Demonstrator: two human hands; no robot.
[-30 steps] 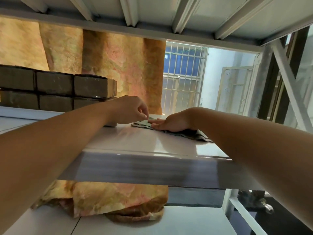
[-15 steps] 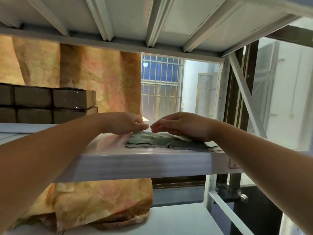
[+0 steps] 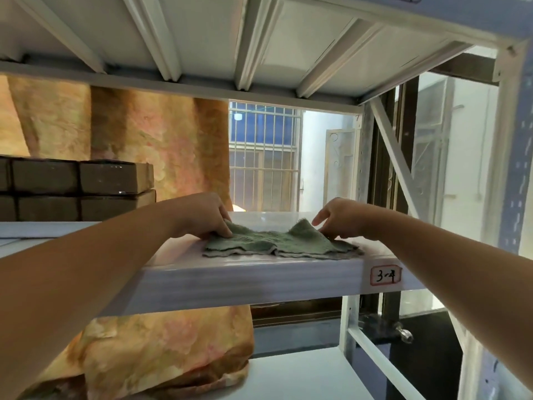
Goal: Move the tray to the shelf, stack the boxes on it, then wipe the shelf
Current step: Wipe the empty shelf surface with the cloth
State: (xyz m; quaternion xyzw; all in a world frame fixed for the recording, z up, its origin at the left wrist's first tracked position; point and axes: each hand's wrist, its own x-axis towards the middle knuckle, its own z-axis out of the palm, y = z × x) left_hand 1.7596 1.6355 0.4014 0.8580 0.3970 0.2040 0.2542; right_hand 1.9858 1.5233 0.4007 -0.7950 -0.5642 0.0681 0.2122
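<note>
Flanking the cloth (image 3: 281,245): stacked boxes (image 3: 83,192), curtain (image 3: 161,145).

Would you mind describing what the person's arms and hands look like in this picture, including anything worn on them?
Both forearms are bare as far as the frame shows: no sleeves in view. The left hand and right hand wear no gloves, and no watch, bracelet or ring is visible on the sides facing the camera. No markings show on either arm.
</note>
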